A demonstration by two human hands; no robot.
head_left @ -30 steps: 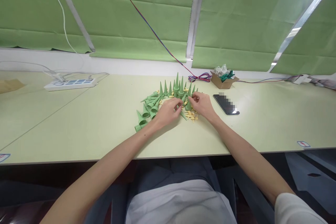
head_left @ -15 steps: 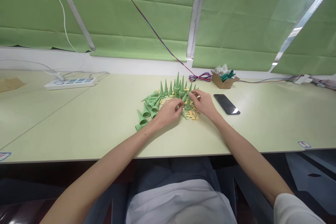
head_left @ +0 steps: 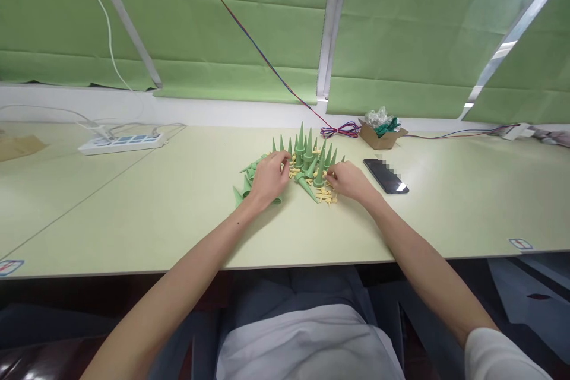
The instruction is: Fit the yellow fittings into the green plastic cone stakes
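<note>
2 small stickers sit at the near edge of the table (head_left: 445,202), 1 at far left (head_left: 11,266) and 1 at right (head_left: 520,244); both have red & blue marks, but any words are too small to read. The green cones (head_left: 301,139) are in a pile mid-table, some up on end, some on their sides. I can't count them all, b/c the L hand (head_left: 271,178) hides a lot of the left ones. 1 cone on its side (head_left: 306,187) lies btwn the hands, tip to the near right. Lots of tiny yellow bits (head_left: 324,195) lie in & by the pile, too small to count. The 2 hands are well apart. L hand is bent over the left cones; R hand (head_left: 347,179) has its fingertips by the yellow bits at right. Can't tell if either hand grips a thing. 1 black phone (head_left: 385,176) lies to the right, part of it blurred w/ little squares. Past it is 1 open brown box (head_left: 376,141) w/ clear & green stuff inside. 1 white power strip (head_left: 124,142) is far left.
</note>
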